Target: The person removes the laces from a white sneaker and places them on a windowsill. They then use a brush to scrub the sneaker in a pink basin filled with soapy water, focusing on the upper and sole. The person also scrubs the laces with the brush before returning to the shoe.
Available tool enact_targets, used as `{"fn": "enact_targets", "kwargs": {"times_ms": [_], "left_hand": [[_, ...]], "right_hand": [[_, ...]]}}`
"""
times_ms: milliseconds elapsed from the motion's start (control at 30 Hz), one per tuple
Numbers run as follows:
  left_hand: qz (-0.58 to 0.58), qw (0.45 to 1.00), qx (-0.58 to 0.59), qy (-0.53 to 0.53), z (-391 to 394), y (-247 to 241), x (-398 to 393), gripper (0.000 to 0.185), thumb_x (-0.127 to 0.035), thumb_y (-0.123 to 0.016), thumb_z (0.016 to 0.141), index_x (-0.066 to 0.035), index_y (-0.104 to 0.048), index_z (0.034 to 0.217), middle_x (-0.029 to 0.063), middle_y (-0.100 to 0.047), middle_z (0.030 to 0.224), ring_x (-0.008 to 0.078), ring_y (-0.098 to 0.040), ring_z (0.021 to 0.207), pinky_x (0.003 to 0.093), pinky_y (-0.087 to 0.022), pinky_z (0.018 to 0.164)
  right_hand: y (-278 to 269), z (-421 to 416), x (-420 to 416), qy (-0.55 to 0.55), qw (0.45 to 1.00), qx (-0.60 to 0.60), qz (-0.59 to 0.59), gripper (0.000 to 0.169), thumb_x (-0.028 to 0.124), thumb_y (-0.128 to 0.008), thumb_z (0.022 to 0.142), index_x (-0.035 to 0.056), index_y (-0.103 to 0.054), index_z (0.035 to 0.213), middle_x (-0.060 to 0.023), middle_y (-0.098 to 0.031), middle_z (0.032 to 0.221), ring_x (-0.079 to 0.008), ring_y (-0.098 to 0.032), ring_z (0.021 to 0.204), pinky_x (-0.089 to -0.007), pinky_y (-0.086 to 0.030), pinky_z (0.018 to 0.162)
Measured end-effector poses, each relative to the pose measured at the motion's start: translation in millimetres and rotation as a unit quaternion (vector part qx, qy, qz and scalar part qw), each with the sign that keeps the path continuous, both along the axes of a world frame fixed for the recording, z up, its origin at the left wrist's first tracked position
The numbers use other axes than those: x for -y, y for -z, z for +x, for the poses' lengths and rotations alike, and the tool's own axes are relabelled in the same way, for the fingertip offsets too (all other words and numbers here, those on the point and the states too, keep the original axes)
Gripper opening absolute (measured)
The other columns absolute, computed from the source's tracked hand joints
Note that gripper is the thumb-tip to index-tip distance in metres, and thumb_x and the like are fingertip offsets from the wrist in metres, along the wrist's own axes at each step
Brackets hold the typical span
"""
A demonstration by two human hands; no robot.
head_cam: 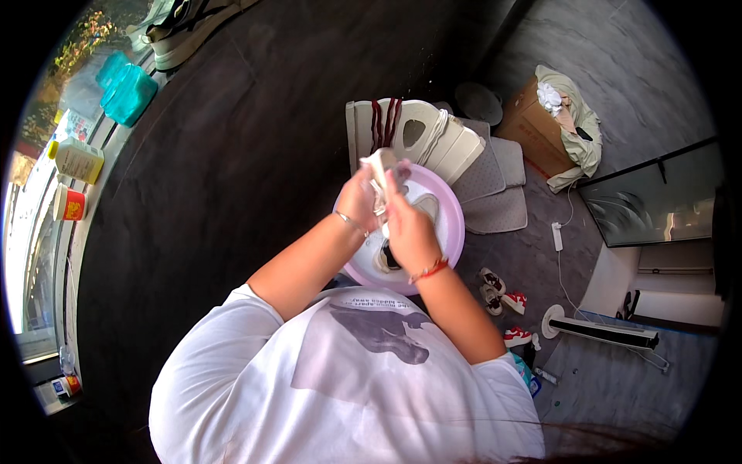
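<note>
Over a pink plastic basin (457, 232) I hold a light-coloured shoe (381, 162), blurred by motion. My left hand (358, 200), with a bracelet at the wrist, grips one side of it. My right hand (410, 226), with a red cord bracelet, is closed at its other side; a small white end shows below the fingers, and I cannot tell what it belongs to. The basin holds whitish, sudsy water, with a shoe (427, 206) and a dark-lined shoe (389, 258) in it. Dark red laces (384, 124) and white laces (435, 136) hang over a white plastic stool (464, 148) beyond the basin.
Grey mats (498, 209) lie right of the stool, near a cardboard box (530, 136) with cloth. Several shoes (493, 293), a power strip (557, 236) and a tower fan (603, 333) are at right. A teal container (128, 95), a bottle (80, 160) and a paper cup (71, 203) line the windowsill.
</note>
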State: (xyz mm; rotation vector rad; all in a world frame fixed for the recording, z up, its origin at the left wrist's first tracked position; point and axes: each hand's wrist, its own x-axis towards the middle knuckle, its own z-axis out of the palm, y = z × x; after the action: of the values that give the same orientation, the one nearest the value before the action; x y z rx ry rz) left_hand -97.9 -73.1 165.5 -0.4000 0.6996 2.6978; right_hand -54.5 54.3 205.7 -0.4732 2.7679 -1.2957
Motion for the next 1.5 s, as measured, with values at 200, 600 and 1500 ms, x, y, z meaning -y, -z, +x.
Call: {"fn": "enact_targets", "kwargs": {"times_ms": [200,600,1500], "left_hand": [[-0.001,0.992,0.040,0.116,13.2,36.4,-4.4,0.055,-0.046,-0.030,0.104,-0.004,-0.050,0.132,0.0163,-0.060,0.127,0.0305,-0.063,0.109,0.0429,-0.051,0.093],[0.252,0.965,-0.025,-0.071,-37.9,-15.3,26.4,0.011,-0.008,-0.056,0.089,-0.005,-0.059,0.099,0.0071,-0.061,0.086,0.0186,-0.060,0.072,0.0308,-0.054,0.062],[-0.020,0.997,-0.050,-0.052,0.4,-13.1,-12.2,0.048,-0.030,-0.029,0.103,0.003,-0.046,0.132,0.0209,-0.057,0.129,0.0330,-0.055,0.119,0.0426,-0.044,0.103]], "right_hand": [[6.6,-21.2,-10.9,0.007,0.998,-0.004,0.067,0.057,0.015,-0.052,0.095,0.0226,-0.037,0.148,-0.0265,-0.063,0.077,-0.0438,-0.062,0.069,-0.0514,-0.048,0.060],[29.2,13.5,-34.5,0.021,0.705,0.510,-0.493,0.048,0.030,-0.041,0.105,0.0354,-0.030,0.151,0.0005,-0.043,0.068,-0.0051,-0.032,0.044,-0.0217,-0.030,0.042],[-7.1,-8.5,-9.3,-0.010,0.994,-0.090,0.060,0.063,0.006,-0.055,0.091,0.0160,-0.034,0.150,-0.0255,-0.059,0.070,-0.0422,-0.061,0.065,-0.0480,-0.046,0.057]]}}
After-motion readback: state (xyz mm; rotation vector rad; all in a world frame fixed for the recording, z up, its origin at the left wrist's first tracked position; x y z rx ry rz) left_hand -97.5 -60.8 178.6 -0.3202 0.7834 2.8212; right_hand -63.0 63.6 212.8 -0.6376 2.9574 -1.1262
